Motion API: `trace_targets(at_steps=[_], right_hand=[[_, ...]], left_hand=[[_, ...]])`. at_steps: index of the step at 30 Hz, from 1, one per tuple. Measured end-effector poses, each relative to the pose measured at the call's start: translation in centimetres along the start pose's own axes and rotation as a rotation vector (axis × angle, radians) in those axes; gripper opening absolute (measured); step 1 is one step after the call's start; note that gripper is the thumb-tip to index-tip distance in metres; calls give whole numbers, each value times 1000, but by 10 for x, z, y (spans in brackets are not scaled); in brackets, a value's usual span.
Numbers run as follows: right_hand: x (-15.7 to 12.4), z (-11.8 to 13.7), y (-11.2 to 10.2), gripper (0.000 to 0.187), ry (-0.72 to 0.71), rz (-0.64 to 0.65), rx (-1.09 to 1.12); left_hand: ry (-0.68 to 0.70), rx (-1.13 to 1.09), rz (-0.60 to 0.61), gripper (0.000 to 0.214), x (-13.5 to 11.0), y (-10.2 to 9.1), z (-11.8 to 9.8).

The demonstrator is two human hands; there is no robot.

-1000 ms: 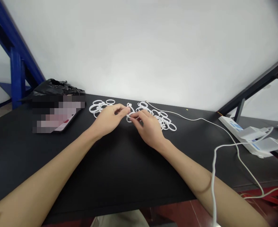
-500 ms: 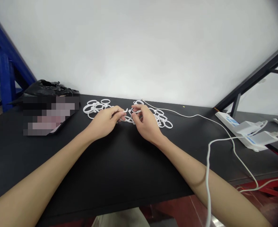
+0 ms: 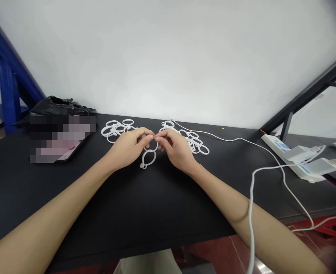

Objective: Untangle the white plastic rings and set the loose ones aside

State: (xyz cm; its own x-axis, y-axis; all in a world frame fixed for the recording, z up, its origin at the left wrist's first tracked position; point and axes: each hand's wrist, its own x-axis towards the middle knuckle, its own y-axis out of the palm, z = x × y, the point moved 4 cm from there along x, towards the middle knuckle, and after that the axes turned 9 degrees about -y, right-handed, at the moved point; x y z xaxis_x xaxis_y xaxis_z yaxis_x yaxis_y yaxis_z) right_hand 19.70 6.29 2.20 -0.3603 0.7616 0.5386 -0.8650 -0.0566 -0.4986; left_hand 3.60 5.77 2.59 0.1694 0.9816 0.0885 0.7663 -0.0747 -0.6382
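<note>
My left hand [image 3: 129,147] and my right hand [image 3: 177,149] meet fingertip to fingertip above the black table [image 3: 145,213]. Both pinch a white plastic ring [image 3: 157,146], partly hidden behind the fingers. A second white ring [image 3: 156,156] with small round eyelets hangs or lies just below it and seems linked to it. Behind my left hand lies a pile of similar white rings [image 3: 108,129]. Beyond and to the right of my right hand is another group of white rings [image 3: 204,149], several of them joined together.
A white cable [image 3: 208,134] runs across the table to the right; a thicker one [image 3: 252,198] hangs over my right forearm. A power strip [image 3: 285,154] with chargers is at right. On the left lie a black plastic bag [image 3: 53,106] and a blurred-out flat object [image 3: 68,140].
My hands have come together, and the gap between their fingertips has closed. A ring with eyelets now shows below the fingers, toward me.
</note>
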Motion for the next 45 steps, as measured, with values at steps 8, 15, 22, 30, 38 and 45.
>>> trace_targets(at_steps=[8,15,22,30,38,45], right_hand=[[1,5,-8,12,-10,-138,-56],[3,6,-12,17,-22,-143,-111],[-1,13,-8,17,-14,-142,-53],[-6,12,10,19,19,80,11],[-8,6,12,9,135,50,246],[-5,-4,10,17,234,-71,349]], left_hand=[[-70,-212,59,37,0,3,1],[-114,-379,188,31,-3,7,-2],[-133,-645,229,23,-1,8,1],[-167,-834,156,17,6,1,10],[-145,-942,304,9,2,4,4],[-153,-900,33,11,8,-1,13]])
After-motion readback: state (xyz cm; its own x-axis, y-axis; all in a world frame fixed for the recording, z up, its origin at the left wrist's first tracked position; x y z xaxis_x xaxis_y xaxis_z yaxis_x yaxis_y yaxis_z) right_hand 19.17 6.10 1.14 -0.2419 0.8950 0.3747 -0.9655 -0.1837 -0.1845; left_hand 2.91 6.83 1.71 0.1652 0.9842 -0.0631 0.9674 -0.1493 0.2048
